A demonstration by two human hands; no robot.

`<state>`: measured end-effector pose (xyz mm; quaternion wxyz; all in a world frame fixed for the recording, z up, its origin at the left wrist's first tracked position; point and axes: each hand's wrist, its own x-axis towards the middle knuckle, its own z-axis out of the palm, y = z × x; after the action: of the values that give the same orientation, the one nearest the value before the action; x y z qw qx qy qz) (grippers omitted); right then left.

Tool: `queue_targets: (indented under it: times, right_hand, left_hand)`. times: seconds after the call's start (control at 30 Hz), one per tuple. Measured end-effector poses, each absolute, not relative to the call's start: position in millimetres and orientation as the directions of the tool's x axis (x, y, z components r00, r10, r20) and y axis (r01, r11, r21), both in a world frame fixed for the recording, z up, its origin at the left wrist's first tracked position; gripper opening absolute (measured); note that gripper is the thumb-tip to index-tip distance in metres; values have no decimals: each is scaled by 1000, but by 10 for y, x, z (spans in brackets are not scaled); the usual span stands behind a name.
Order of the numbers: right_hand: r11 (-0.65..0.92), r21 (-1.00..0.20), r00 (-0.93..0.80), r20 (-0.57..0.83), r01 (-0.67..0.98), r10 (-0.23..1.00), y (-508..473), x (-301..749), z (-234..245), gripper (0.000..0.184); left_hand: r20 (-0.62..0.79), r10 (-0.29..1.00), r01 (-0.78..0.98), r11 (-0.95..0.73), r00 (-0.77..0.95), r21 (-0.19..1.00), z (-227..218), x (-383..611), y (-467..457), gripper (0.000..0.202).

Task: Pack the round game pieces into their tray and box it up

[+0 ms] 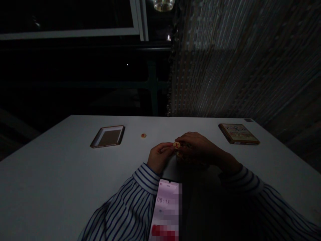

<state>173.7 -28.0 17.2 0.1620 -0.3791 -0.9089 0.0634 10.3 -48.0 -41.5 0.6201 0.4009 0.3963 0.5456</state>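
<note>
Between the thumb and fingers of my left hand (159, 156) is a round, pale xiangqi piece (177, 145) with a red character on its face. My right hand (199, 147) curls over a dark heap of similar pieces (187, 154) just right of it, its fingertips close to the held piece. Shadow and the hand itself hide most of the heap and what the right fingers grip. Another xiangqi piece (143, 135) with a red mark lies alone on the white table (62, 174), farther off to the left.
An open, shallow box tray (110, 136) lies at the left, and a printed box lid (238, 133) at the right. A phone (165, 211) with a lit timer screen is near my left forearm. A bead curtain (225, 60) hangs behind the table. The light is dim.
</note>
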Motion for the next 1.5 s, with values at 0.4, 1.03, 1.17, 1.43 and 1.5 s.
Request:
queue_targets:
  times: [0.4, 1.03, 1.17, 1.43, 1.5]
  right_hand:
    - [704, -282, -637, 300, 652, 710, -271, 1748, 136, 26]
    - [717, -255, -669, 260, 649, 697, -287, 1779, 167, 26]
    - [708, -200, -649, 288, 678, 704, -282, 1818, 185, 26]
    - [652, -172, -575, 344, 738, 742, -245, 1989, 239, 29]
    - [637, -171, -557, 353, 751, 752, -227, 2032, 236, 29]
  left_hand:
    - [-54, 994, -345, 84, 96, 935, -423, 103, -478, 27]
    - [-83, 992, -347, 110, 92, 931, -371, 118, -503, 28]
    - [-80, 994, -321, 98, 70, 942, -400, 122, -495, 30]
    - [7, 999, -120, -11, -32, 993, -502, 131, -472, 23]
    - [30, 999, -94, -33, -37, 995, -515, 131, -469, 21]
